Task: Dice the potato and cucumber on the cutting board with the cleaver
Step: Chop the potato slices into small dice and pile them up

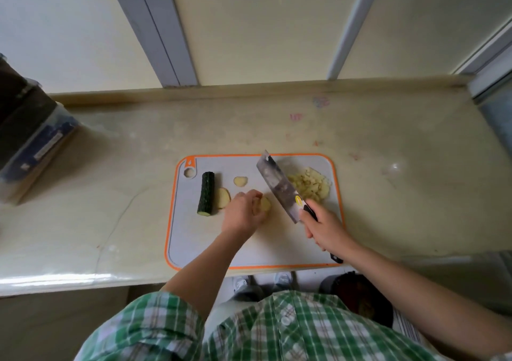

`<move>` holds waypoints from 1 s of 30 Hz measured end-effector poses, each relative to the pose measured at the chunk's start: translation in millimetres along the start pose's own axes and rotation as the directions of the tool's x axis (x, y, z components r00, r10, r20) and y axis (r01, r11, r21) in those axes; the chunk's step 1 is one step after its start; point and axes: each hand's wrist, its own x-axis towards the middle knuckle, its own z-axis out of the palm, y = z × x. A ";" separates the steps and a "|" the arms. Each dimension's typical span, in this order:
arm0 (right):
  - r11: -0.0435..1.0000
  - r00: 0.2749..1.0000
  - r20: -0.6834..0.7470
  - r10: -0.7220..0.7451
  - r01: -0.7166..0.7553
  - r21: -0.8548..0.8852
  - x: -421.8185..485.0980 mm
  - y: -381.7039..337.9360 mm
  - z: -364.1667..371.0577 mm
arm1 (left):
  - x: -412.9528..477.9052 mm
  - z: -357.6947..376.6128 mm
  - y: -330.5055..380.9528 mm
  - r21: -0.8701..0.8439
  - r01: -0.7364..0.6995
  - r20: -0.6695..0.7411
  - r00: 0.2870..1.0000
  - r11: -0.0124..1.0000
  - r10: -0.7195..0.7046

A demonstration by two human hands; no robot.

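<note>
Nearest, along the bottom edge: a green plaid shirt (277,330), both forearms bare and stretched forward. Under the front lip of the counter (110,167), down on the floor: a pair of pale shoes (242,281) and, to the right, a dark round bin (360,297). On the pale stone top, a grey cutting board (194,239) with an orange rim, long side toward the person. Over its near right part, the right hand (324,229), fingers wrapped tight round the black handle (310,211) of the cleaver (279,186), handle end poking out behind the hand at the board's near edge. Blade slanted away to the far left, broad face up toward the camera, tip close to the board's far rim; contact between cutting edge and board not clear. Just left of the blade, the left hand (245,211), knuckles up, fingers curled down onto a potato piece (265,204), only its right edge showing. Left of that hand, a flat potato slice (223,198) right beside the cucumber (206,193): dark green, lying near-to-far on the board's left part, cut end facing near. Farther in, a smaller slice (240,181) alone between cucumber and blade. Right of the blade, toward the far right corner, a heap of diced potato (313,185), partly hidden by the steel. In the far left corner, a hanging hole (189,172). Beyond, more counter with faint coloured marks, a dark box (33,144) at far left, a raised back ledge (249,90), then cream panels with grey frames (166,28).
</note>
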 end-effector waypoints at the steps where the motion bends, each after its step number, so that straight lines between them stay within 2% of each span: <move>1: 1.000 1.000 0.001 -0.009 0.009 -0.020 -1.3 0.3 0.2 | -0.6 -0.8 -2.5 0.084 -0.054 0.031 0.998 0.995 0.051; 4: 0.997 1.000 0.014 -0.026 0.027 -0.074 -4.8 -0.8 1.5 | -1.2 -4.4 -9.7 0.271 -0.152 0.139 0.983 0.951 0.117; 6: 0.992 0.999 0.019 -0.040 0.042 -0.115 -6.4 -2.6 3.3 | 1.1 -6.0 -12.3 0.274 -0.152 0.175 0.979 0.950 0.106; 10: 0.979 0.998 0.020 -0.064 0.066 -0.191 -10.2 -5.3 5.3 | 2.6 -3.4 -14.9 0.195 -0.139 0.165 0.980 0.971 0.107; 15: 0.959 0.996 -0.011 -0.086 0.080 -0.271 -14.3 -3.9 4.5 | -4.4 2.1 -16.3 0.115 -0.078 0.040 0.996 0.990 0.074; 18: 0.951 0.996 -0.014 -0.088 0.080 -0.299 -16.5 -2.6 8.0 | -10.2 5.3 -13.0 0.051 0.059 -0.080 0.995 0.997 -0.055; 21: 0.941 0.995 0.018 -0.101 0.102 -0.323 -21.4 0.4 16.6 | -13.6 10.3 -8.0 -0.098 0.182 -0.137 0.971 0.978 -0.194; 25: 0.924 0.993 0.032 -0.110 0.115 -0.364 -26.4 5.3 25.4 | -10.6 17.7 4.2 -0.242 0.264 -0.118 0.947 0.934 -0.299; 30: 0.936 0.996 -0.033 -0.082 0.066 -0.347 -24.8 7.1 18.8 | -2.4 25.8 16.1 -0.257 0.278 -0.065 0.951 0.926 -0.304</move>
